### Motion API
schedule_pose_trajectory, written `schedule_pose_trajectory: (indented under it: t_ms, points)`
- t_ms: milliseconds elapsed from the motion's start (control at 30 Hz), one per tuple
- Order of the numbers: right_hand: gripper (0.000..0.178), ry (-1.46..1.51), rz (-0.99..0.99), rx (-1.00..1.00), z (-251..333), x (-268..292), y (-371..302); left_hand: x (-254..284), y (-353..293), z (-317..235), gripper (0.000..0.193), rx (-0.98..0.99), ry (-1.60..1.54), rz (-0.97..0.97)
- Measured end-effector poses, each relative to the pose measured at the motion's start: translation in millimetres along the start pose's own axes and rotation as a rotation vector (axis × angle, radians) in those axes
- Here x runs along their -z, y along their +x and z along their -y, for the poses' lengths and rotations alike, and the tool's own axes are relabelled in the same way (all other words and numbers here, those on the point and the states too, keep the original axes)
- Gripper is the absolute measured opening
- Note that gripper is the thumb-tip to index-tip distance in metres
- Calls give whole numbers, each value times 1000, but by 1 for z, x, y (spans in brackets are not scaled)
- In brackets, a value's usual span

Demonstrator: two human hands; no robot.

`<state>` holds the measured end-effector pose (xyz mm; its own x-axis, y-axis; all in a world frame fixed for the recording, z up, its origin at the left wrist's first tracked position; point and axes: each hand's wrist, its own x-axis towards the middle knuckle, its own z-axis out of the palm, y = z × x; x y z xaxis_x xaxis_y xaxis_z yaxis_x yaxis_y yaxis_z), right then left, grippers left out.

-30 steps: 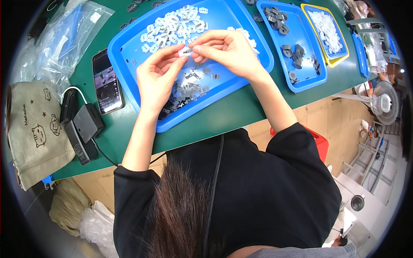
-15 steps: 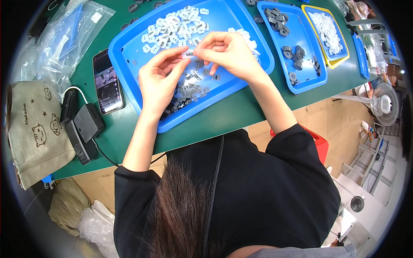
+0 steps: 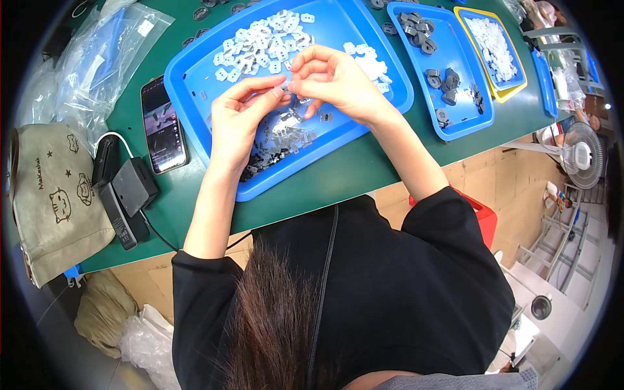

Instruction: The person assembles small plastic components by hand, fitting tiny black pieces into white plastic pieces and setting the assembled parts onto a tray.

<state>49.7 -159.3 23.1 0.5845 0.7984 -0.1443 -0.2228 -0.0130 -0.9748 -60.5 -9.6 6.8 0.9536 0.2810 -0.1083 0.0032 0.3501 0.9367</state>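
Above the large blue tray (image 3: 188,140), my left hand (image 3: 244,114) and my right hand (image 3: 339,86) meet fingertip to fingertip. Between them is a small white plastic piece (image 3: 285,87), mostly covered by the fingers. My left thumb and forefinger pinch it; the right thumb and forefinger close at its other side. Inside the tray, a heap of white plastic pieces (image 3: 263,42) lies beyond my hands. Small metal clips (image 3: 286,133) and tiny black parts (image 3: 257,166) are piled on the near side, and more white parts (image 3: 372,66) sit to the right.
Right of the big tray stands a narrower blue tray (image 3: 471,123) with dark grey round parts (image 3: 417,31). Beyond it, a yellow tray (image 3: 518,95) holds a smaller one of white pieces. At left are a lit phone (image 3: 164,127), black chargers (image 3: 127,195) and a cloth bag (image 3: 62,201).
The white piece is more hidden by my fingers now. Both hands have shifted slightly, the left fingertips a little higher and flatter around the piece. The trays stay put.
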Motion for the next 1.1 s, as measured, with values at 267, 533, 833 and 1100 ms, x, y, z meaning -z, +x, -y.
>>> schedule_pose_trajectory:
  t_ms: [267,533,833,1100]
  points:
    - [30,101,39,31,-7,-9,3,2,0,4,16,0,-32,-17]
    - [29,72,58,84,-15,-11,5,8,2,6,14,43,-12,-33]
    - [27,65,103,-12,-12,-2,8,9,2,6,15,76,-134,-77]
    - [29,141,41,-9,-17,2,11,6,4,-1,26,94,-201,-33]
